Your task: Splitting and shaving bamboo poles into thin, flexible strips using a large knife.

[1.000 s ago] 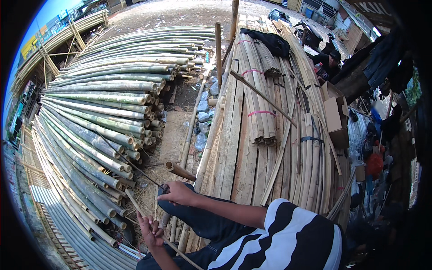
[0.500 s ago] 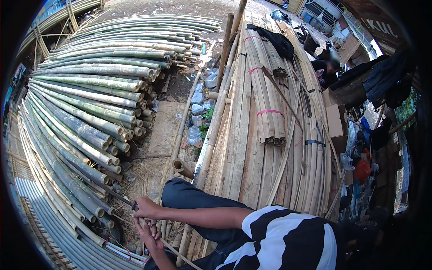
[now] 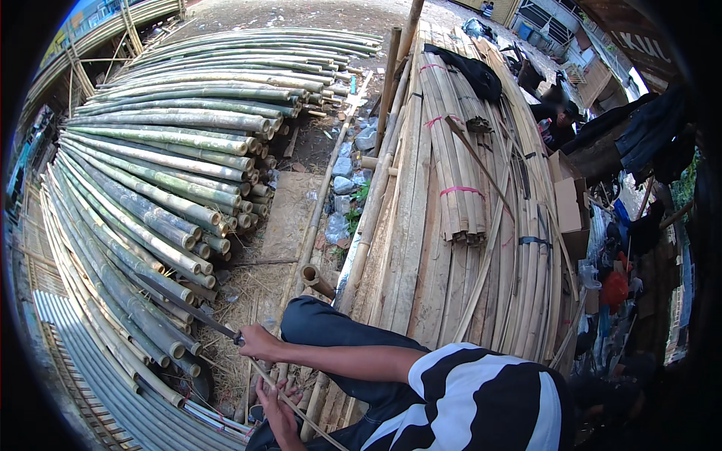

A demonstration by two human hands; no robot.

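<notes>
The person's right hand (image 3: 259, 342) has its fingers clamped around the handle of a long knife (image 3: 189, 310), whose dark blade slants up and to the left, over the cut ends of the nearest bamboo poles (image 3: 162, 218) as seen from the head. The left hand (image 3: 280, 415) is just below it, palm turned up, with its fingers loosely opened and apart. A thin bamboo strip (image 3: 312, 423) runs from just under the right hand, across the left hand and down to the lower edge; whether the left hand bears any of its weight cannot be told. The right forearm crosses in front of a bent knee in dark trousers (image 3: 331, 323), and the person wears a black and white striped shirt (image 3: 481, 395).

To the left, the poles lie in a large fanned pile, their open ends facing the middle. Grey corrugated sheeting (image 3: 86, 353) sits below that pile. Straw (image 3: 233, 361) covers the ground near the hands, and crumpled plastic bags (image 3: 342, 185) line the path between the two stacks. To the right of the path lie long flat slats (image 3: 398, 270), with a bundle of slats (image 3: 451, 158) tied in pink on top and a black cloth (image 3: 472, 74) draped near its far end. Beyond a cardboard box (image 3: 573, 212) a co-worker (image 3: 555, 124) in dark clothing is partly visible.
</notes>
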